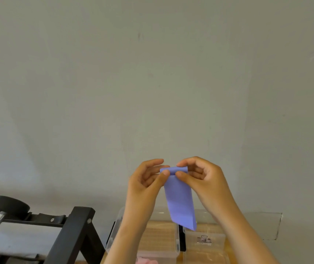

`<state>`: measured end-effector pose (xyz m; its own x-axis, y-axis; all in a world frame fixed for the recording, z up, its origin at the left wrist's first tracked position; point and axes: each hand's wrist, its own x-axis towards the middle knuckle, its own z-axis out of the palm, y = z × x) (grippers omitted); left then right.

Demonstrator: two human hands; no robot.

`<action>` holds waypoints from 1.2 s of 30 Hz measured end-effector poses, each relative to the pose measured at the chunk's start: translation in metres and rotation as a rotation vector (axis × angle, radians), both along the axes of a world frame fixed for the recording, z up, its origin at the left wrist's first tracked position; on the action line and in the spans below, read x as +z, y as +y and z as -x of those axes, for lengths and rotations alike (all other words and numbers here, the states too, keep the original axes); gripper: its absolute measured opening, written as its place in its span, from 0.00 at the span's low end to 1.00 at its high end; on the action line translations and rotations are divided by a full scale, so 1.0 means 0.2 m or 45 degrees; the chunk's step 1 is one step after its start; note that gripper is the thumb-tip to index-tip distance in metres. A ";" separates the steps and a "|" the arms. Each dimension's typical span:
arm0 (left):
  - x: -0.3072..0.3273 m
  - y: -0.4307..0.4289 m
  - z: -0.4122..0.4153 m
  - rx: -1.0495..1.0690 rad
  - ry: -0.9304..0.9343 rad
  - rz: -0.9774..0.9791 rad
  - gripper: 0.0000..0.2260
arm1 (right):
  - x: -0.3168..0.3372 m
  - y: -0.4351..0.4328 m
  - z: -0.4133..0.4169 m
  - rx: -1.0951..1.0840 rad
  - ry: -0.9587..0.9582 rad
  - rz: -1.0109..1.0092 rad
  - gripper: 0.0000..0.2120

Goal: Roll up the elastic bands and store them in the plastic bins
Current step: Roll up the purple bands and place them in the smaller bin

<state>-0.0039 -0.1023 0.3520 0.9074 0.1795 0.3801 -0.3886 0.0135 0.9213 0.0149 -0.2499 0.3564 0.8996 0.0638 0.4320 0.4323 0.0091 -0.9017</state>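
Note:
A flat purple elastic band [180,202] hangs in front of the wall, its top edge curled into a small roll. My left hand [148,180] pinches the roll's left end between thumb and fingers. My right hand [200,176] pinches the right end the same way. Below the band stand two clear plastic bins side by side: the left bin [177,237] and the right bin [217,239], which has a small label on it. A bit of pink material [146,261] shows at the bottom edge in front of the left bin.
A black metal frame [74,233] with a grey pad and a black round weight [7,206] stands at the lower left. A clear lid or panel [263,225] leans against the wall at the right. The bins rest on a wooden surface [232,246].

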 end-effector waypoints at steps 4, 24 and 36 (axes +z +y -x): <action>-0.02 -0.04 0.00 0.121 0.045 0.140 0.07 | -0.01 0.03 0.00 -0.037 -0.017 -0.028 0.09; -0.02 -0.16 0.02 0.289 -0.043 0.387 0.01 | -0.02 0.07 0.04 -0.262 0.038 -0.226 0.06; -0.01 -0.12 0.03 0.329 -0.067 0.265 0.03 | -0.01 0.07 0.05 -0.205 0.051 -0.271 0.05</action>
<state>-0.0097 -0.1272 0.3500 0.8019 0.4797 0.3562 -0.4508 0.0943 0.8877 0.0047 -0.2365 0.3551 0.9075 -0.1701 0.3841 0.4075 0.1346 -0.9032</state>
